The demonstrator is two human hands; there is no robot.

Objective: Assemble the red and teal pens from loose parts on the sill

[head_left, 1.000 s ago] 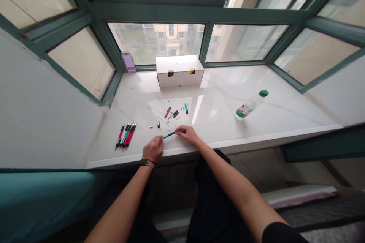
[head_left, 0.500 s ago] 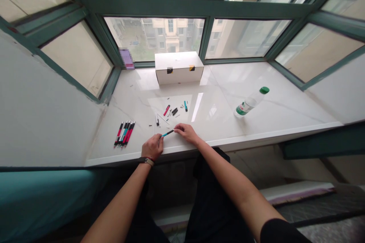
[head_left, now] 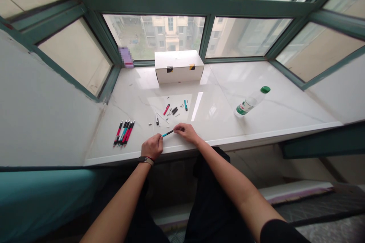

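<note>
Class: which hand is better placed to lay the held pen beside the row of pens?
Probably the left hand: it grips the pen by its teal end and sits nearer the row of pens; the right hand is farther off.

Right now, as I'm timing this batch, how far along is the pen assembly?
Done: a row of assembled pens lies at the left. In hand: the left hand and right hand hold one teal-and-black pen between them. Left: loose barrels and small parts lie ahead on the sill.

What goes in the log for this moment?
left hand: grips teal end of pen | right hand: grips black end | pen row: lying left
</note>
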